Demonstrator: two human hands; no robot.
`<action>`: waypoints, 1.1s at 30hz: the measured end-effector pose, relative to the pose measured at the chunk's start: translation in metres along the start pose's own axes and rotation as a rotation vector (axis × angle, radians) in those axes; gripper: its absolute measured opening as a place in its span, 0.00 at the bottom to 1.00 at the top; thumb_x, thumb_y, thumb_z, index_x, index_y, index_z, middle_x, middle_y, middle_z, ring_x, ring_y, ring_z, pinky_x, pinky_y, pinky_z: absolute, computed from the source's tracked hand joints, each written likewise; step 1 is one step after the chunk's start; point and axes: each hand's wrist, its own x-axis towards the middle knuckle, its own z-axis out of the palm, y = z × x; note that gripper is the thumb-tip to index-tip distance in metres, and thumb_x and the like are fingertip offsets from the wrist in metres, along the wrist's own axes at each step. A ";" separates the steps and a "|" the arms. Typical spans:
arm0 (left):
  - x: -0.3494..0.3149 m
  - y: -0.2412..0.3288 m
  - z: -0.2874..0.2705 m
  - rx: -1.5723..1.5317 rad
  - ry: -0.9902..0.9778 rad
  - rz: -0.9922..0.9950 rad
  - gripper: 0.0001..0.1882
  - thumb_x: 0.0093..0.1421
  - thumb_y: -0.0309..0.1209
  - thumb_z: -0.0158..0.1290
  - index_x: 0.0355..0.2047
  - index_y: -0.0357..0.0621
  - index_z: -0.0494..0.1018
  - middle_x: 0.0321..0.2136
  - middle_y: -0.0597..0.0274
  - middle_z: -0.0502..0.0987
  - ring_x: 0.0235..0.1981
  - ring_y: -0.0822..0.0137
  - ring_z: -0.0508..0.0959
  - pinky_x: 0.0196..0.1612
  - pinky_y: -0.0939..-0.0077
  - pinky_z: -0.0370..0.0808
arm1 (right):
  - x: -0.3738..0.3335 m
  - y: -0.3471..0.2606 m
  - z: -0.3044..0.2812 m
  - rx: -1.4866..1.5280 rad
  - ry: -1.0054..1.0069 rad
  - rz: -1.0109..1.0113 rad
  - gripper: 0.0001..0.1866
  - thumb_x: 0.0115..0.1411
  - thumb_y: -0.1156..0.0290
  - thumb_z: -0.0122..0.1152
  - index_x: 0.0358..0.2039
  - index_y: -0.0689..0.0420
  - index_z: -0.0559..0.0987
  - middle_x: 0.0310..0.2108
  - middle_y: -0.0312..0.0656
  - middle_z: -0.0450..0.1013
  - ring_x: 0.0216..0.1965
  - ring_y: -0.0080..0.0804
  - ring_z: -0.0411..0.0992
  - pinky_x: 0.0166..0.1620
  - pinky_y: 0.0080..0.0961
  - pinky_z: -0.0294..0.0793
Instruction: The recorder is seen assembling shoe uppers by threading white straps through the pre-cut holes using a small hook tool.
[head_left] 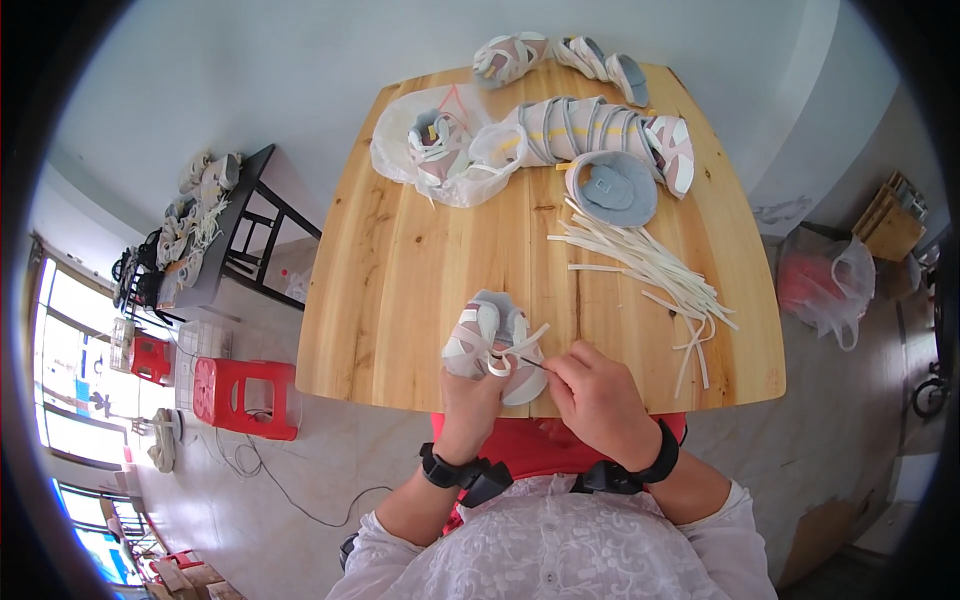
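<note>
A white and mauve-pink shoe upper [464, 341] with a grey lining lies at the table's near edge. My left hand [470, 408] is closed on its near left side, the thumb by the lacing. My right hand [598, 398] pinches a thin dark tool [532, 364] like a hook or needle; its tip reaches the lacing. A flat white shoelace [530, 342] loops over the upper's opening, one end sticking up to the right. Just beyond, a loose bundle of white shoelaces [668, 274] is spread across the table.
On the wooden table [420, 260] are a row of nested uppers [570, 128], a grey-lined upper [612, 190], a plastic bag [390, 140] with a laced shoe and several more shoes at the far edge. Left stand a dark side table [235, 215] and a red stool [225, 395].
</note>
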 end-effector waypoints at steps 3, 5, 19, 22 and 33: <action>-0.001 0.001 0.002 0.044 -0.001 0.025 0.09 0.55 0.23 0.54 0.37 0.37 0.71 0.30 0.67 0.74 0.33 0.76 0.74 0.37 0.80 0.73 | 0.000 0.001 0.002 -0.015 0.002 -0.017 0.05 0.51 0.78 0.58 0.31 0.60 0.75 0.26 0.44 0.67 0.27 0.43 0.71 0.29 0.34 0.71; -0.002 0.000 0.001 0.071 -0.002 0.045 0.09 0.55 0.24 0.55 0.36 0.37 0.72 0.30 0.68 0.74 0.33 0.76 0.73 0.37 0.80 0.73 | 0.000 0.001 0.002 -0.021 -0.003 -0.019 0.06 0.50 0.78 0.58 0.31 0.60 0.75 0.26 0.44 0.66 0.27 0.43 0.71 0.29 0.34 0.71; 0.000 0.006 -0.003 0.307 -0.171 0.071 0.15 0.52 0.26 0.59 0.40 0.37 0.73 0.34 0.65 0.76 0.36 0.76 0.74 0.39 0.79 0.73 | -0.002 0.005 0.001 -0.087 -0.025 0.005 0.04 0.50 0.78 0.58 0.28 0.60 0.73 0.26 0.45 0.66 0.26 0.44 0.71 0.29 0.36 0.71; 0.004 0.007 -0.006 0.362 -0.247 0.067 0.16 0.52 0.27 0.60 0.41 0.37 0.73 0.34 0.65 0.77 0.36 0.77 0.74 0.39 0.79 0.73 | -0.003 0.006 0.001 -0.083 -0.025 0.008 0.03 0.50 0.78 0.58 0.27 0.60 0.73 0.26 0.45 0.66 0.26 0.45 0.71 0.28 0.36 0.71; 0.008 0.004 -0.008 0.348 -0.265 0.063 0.14 0.52 0.28 0.60 0.38 0.39 0.73 0.31 0.67 0.76 0.33 0.78 0.73 0.37 0.79 0.73 | -0.001 0.008 -0.002 -0.076 -0.047 -0.030 0.02 0.51 0.78 0.57 0.25 0.61 0.72 0.25 0.46 0.66 0.25 0.45 0.70 0.29 0.36 0.71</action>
